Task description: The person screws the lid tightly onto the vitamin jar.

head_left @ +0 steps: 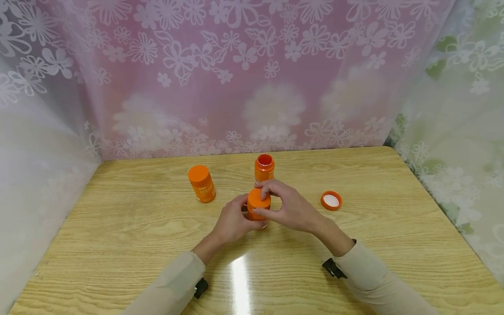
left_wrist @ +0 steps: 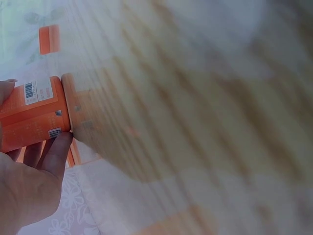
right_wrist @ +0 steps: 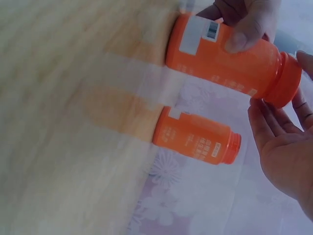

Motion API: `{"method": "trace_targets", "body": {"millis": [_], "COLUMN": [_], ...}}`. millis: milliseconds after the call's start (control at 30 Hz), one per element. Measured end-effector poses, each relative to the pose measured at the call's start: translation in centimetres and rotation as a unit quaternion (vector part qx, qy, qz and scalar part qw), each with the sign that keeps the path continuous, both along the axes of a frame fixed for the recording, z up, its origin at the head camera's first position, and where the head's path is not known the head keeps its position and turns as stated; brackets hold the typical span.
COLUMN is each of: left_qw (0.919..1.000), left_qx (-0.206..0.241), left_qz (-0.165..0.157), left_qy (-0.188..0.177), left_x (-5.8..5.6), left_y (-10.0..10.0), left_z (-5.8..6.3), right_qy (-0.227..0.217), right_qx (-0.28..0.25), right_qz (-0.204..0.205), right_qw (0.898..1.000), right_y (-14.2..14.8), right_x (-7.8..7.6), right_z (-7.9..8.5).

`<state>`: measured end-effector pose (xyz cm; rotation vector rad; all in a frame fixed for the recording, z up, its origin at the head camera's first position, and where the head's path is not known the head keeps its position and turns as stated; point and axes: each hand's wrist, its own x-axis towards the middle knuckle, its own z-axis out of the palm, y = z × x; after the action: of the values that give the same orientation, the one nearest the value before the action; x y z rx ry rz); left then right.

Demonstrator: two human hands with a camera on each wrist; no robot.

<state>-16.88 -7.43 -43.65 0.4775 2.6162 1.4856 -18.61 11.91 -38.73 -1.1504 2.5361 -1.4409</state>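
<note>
In the middle of the table an orange bottle with a barcode label stands upright. My left hand grips it round the body from the left. Fingers and thumb of my right hand pinch the orange lid on top of this bottle from the right. Just behind it stands a second orange bottle without a lid, its round mouth showing. To the right a loose orange lid lies with its white inner side up.
A third orange bottle, with its lid on, stands to the left of the hands. The wooden table ends at a floral curtain at the back, with more curtain hanging along both sides.
</note>
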Motion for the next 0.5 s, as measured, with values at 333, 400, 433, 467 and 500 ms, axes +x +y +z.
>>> {"method": "trace_targets", "body": {"millis": [333, 400, 433, 467, 500], "left_qw": [0.9999, 0.9999, 0.9998, 0.9998, 0.9999], "left_qx": [0.017, 0.017, 0.017, 0.017, 0.016], "left_qz": [0.000, -0.002, -0.003, -0.004, -0.004], "left_qy": [-0.005, -0.003, -0.003, -0.003, -0.002], "left_x": [0.0, 0.0, 0.0, 0.0, 0.0], "left_y": [0.1, 0.1, 0.1, 0.1, 0.1], "left_z": [-0.1, -0.1, -0.1, -0.1, -0.1], "right_qy": [0.074, 0.073, 0.070, 0.066, 0.063], "right_qx": [0.104, 0.134, 0.150, 0.166, 0.181], "right_qz": [0.042, 0.058, 0.066, 0.074, 0.083], "right_qw": [0.991, 0.987, 0.984, 0.981, 0.978], "right_y": [0.8, 0.8, 0.7, 0.7, 0.6], "right_x": [-1.2, -1.3, -1.3, -1.4, -1.4], "right_z": [3.1, 3.6, 3.9, 4.1, 4.2]}}
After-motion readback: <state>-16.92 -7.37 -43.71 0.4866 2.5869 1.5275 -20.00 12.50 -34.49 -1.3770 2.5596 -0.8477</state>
